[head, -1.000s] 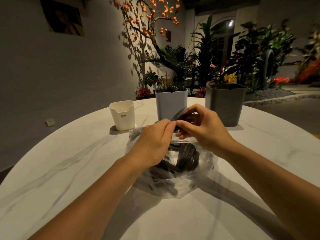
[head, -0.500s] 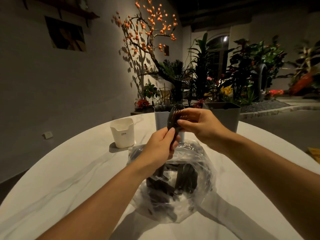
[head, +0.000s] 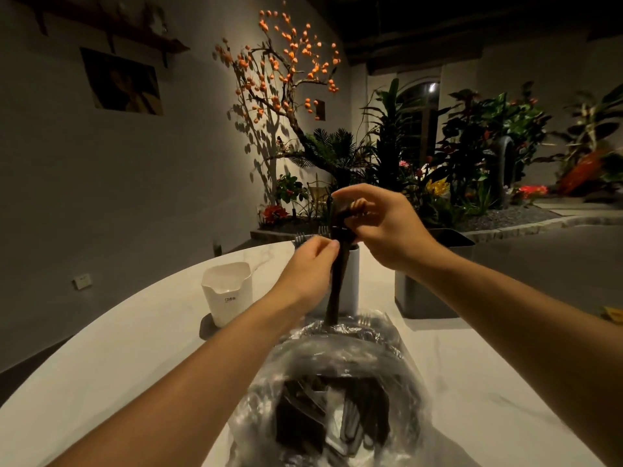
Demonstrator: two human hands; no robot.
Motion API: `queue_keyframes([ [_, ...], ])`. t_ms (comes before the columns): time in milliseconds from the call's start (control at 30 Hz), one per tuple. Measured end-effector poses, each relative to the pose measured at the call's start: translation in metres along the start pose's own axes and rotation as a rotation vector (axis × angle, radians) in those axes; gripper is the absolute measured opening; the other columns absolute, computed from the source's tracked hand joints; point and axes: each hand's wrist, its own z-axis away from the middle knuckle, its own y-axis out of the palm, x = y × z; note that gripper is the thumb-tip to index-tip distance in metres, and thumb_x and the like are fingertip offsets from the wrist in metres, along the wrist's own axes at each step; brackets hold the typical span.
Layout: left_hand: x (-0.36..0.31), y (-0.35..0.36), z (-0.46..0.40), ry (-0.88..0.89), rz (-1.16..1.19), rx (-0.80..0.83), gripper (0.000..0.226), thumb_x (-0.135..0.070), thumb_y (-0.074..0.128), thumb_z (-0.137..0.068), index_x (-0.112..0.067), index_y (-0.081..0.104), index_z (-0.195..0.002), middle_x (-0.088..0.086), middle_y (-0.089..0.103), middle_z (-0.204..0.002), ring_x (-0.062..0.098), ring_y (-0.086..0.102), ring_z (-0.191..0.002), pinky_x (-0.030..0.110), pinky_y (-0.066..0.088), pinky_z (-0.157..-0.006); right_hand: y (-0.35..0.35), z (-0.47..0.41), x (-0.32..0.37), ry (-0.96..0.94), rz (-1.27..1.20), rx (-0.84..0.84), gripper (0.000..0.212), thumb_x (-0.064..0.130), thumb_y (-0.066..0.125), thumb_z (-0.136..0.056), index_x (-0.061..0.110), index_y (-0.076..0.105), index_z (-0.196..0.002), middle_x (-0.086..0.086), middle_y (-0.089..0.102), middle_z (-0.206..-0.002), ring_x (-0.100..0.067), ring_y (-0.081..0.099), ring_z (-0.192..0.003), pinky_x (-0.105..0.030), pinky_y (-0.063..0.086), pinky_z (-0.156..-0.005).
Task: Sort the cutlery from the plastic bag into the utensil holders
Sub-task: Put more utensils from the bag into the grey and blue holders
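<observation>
A clear plastic bag (head: 340,396) full of black cutlery lies on the white marble table (head: 135,348) close to me. Above it both hands hold a bunch of black cutlery (head: 335,284) upright. My right hand (head: 381,227) grips its top end and my left hand (head: 312,267) pinches the handles lower down. Three holders stand behind: a white one (head: 226,293) on the left, a pale grey one (head: 350,281) in the middle with forks poking out behind my hands, and a dark grey one (head: 435,274) on the right, partly hidden by my right arm.
The round table's far edge curves just behind the holders. Beyond it are a planter with green plants and flowers (head: 455,170) and a tree with orange fruit (head: 279,79) against the wall. A dark mat lies under the white holder.
Both hands have lifted the bunch of black cutlery up out of the bag, from just above its opening to the height of the holders' rims. The camera has tilted up.
</observation>
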Motion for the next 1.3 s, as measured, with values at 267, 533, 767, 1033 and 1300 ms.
queue_keyframes([
  [267, -0.028, -0.015, -0.055, -0.018, 0.183, 0.000, 0.049, -0.039, 0.026, -0.110, -0.008, 0.065, -0.110, 0.009, 0.073, -0.080, 0.025, 0.068, -0.081, 0.040, 0.055, -0.082, -0.008, -0.053, 0.009, -0.281, 0.181, -0.206, 0.044, -0.010, 0.061, -0.087, 0.014, 0.061, -0.124, -0.004, 0.062, -0.119, -0.012, 0.059, -0.107, -0.019, 0.056, -0.084],
  [533, -0.012, -0.018, -0.104, -0.084, 0.195, -0.017, 0.059, -0.051, 0.023, -0.107, -0.011, 0.066, -0.107, 0.013, 0.075, -0.094, 0.028, 0.070, -0.097, 0.040, 0.057, -0.088, 0.011, -0.093, -0.028, -0.458, 0.366, -0.256, 0.030, -0.005, 0.059, -0.092, 0.006, 0.060, -0.120, -0.013, 0.063, -0.120, -0.020, 0.061, -0.108, -0.027, 0.058, -0.085],
  [767, 0.031, -0.037, -0.118, -0.109, 0.123, -0.247, 0.056, -0.052, 0.022, -0.107, -0.009, 0.056, -0.118, 0.008, 0.059, -0.077, 0.017, 0.055, -0.063, 0.028, 0.046, -0.055, 0.045, -0.087, -0.078, -0.100, 0.514, 0.093, 0.049, -0.001, 0.058, -0.094, 0.019, 0.053, -0.139, -0.009, 0.061, -0.130, -0.025, 0.058, -0.118, -0.034, 0.053, -0.096],
  [1033, 0.038, -0.039, -0.091, -0.089, 0.037, -0.270, 0.049, -0.048, 0.023, -0.108, -0.012, 0.056, -0.105, 0.008, 0.060, -0.078, 0.019, 0.056, -0.068, 0.033, 0.046, -0.062, 0.044, -0.074, -0.086, 0.112, 0.927, 0.510, 0.061, 0.036, 0.038, -0.104, 0.033, 0.010, -0.159, -0.002, 0.010, -0.166, -0.031, 0.006, -0.151, -0.058, 0.006, -0.121],
  [1300, 0.020, -0.040, -0.046, -0.070, -0.038, -0.217, 0.040, -0.038, 0.031, -0.108, -0.012, 0.059, -0.097, 0.008, 0.061, -0.078, 0.020, 0.058, -0.068, 0.035, 0.047, -0.060, 0.024, -0.031, -0.038, 0.015, 0.683, 0.247, 0.029, 0.008, 0.052, -0.094, 0.019, 0.070, -0.114, -0.001, 0.058, -0.120, -0.021, 0.056, -0.109, -0.039, 0.052, -0.093],
])
